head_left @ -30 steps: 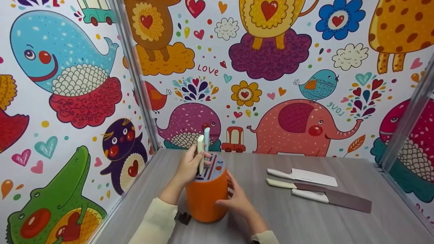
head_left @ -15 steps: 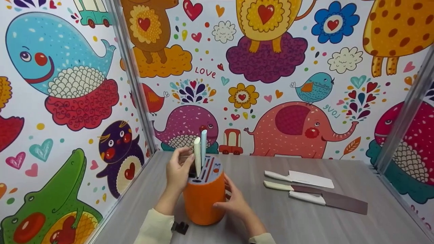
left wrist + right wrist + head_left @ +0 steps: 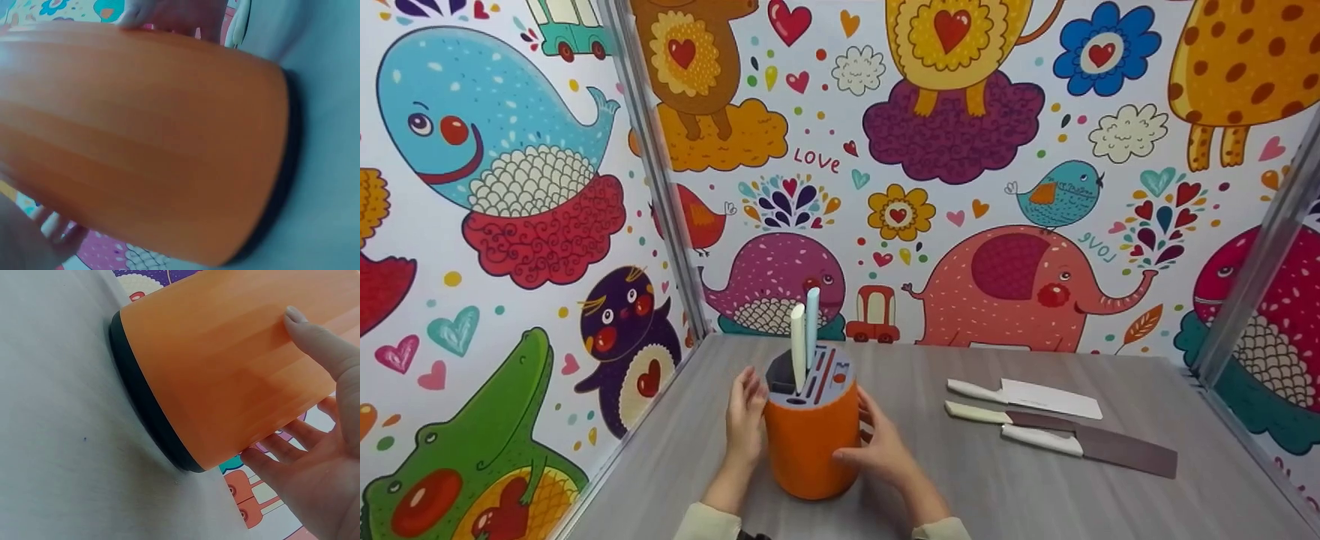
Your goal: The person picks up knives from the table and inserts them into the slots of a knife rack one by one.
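An orange knife block [image 3: 812, 442] with a grey slotted top and a black base stands upright on the table. A cream-handled knife [image 3: 798, 337] and a light-blue-handled knife [image 3: 812, 319] stick up from its slots, blades hidden. A dark, flat-sided piece [image 3: 781, 371] shows at the top's left. My right hand [image 3: 885, 446] holds the block's right side, thumb on the front and fingers reaching behind, as the right wrist view shows. My left hand [image 3: 745, 420] is at the block's left side with fingers extended; contact is unclear. In the left wrist view, the orange block wall [image 3: 146, 140] fills most of the frame.
To the right lie a white cleaver [image 3: 1050, 397], a cream-handled knife with a brown blade [image 3: 990, 412] and a white-handled knife with a broad brown blade [image 3: 1125, 450]. Printed cartoon walls [image 3: 960, 187] enclose the grey wood-look table [image 3: 922, 510] at the back and sides.
My left hand has let go of the cream knife handle and moved down to the block's left side. Both handles stay in the block. My right hand has stayed on the block.
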The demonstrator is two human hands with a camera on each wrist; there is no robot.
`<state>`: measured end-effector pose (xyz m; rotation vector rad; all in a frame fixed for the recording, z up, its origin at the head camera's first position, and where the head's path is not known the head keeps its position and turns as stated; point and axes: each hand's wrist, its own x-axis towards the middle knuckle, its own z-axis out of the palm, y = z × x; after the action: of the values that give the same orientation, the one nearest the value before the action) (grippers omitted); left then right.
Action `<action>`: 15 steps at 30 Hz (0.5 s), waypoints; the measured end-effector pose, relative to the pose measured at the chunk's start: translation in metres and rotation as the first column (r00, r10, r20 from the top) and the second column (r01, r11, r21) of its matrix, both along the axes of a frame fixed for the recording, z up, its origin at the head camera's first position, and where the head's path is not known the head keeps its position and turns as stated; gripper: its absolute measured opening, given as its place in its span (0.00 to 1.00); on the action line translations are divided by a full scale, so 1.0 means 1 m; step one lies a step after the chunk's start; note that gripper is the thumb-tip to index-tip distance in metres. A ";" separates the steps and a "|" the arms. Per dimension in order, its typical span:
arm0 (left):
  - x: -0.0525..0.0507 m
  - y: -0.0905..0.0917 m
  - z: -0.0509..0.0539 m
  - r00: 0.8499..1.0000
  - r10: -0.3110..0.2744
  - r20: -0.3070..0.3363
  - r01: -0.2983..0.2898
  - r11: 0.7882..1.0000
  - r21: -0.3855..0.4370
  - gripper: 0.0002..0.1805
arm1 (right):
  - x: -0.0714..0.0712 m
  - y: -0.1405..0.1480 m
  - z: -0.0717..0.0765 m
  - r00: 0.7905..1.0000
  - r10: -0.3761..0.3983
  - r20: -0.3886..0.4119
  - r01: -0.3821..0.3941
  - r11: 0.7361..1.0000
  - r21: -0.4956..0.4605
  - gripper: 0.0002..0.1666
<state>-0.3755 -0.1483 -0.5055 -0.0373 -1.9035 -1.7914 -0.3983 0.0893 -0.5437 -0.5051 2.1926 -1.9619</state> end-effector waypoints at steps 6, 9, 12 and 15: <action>0.002 -0.002 -0.016 0.971 -0.237 -0.019 0.236 0.972 -0.012 0.59 | 0.000 0.001 0.000 1.000 0.006 -0.018 -0.007 1.000 -0.029 0.65; 0.004 -0.002 -0.020 0.956 -0.294 -0.004 0.293 0.953 -0.077 0.62 | 0.001 0.000 0.000 1.000 0.000 -0.012 0.000 1.000 -0.025 0.64; 0.003 -0.001 -0.022 0.951 -0.310 -0.002 0.309 0.945 -0.105 0.62 | 0.002 0.001 0.000 1.000 -0.004 -0.007 0.004 1.000 -0.025 0.64; 0.001 -0.002 -0.023 0.952 -0.305 0.007 0.304 0.946 -0.116 0.62 | 0.000 -0.001 -0.002 1.000 -0.010 -0.009 0.009 0.999 -0.031 0.64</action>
<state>-0.3748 -0.1507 -0.5283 -0.4026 -2.0828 -1.8645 -0.3980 0.0884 -0.5457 -0.5100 2.1772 -2.0052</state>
